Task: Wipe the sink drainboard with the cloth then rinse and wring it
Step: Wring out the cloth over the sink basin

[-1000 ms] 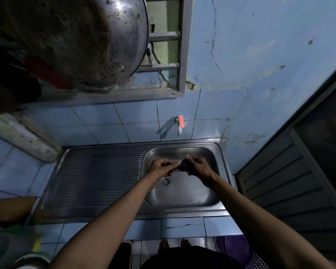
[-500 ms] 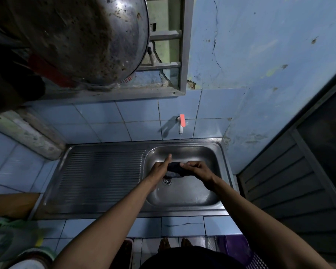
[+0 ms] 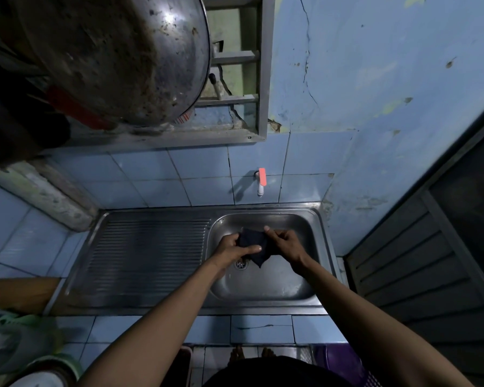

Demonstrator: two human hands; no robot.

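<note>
Dark cloth [image 3: 253, 245] held spread between both hands above sink basin [image 3: 266, 286], over drain [image 3: 241, 264]. Left hand [image 3: 234, 245]: grip closed on cloth's left edge, thumb laid across front. Right hand [image 3: 284, 243]: grip pinched on cloth's right edge. Pointed corner of cloth seen hanging toward drain. Ribbed drainboard [image 3: 148, 255] located left of basin, untouched. Tap [image 3: 261, 181] with orange handle mounted on tiled wall behind basin.

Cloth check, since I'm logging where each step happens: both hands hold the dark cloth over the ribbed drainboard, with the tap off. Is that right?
Not quite. The head view shows the left hand and right hand holding the dark cloth over the sink basin, above the drain, not over the ribbed drainboard. No water is visible running from the tap.
</note>
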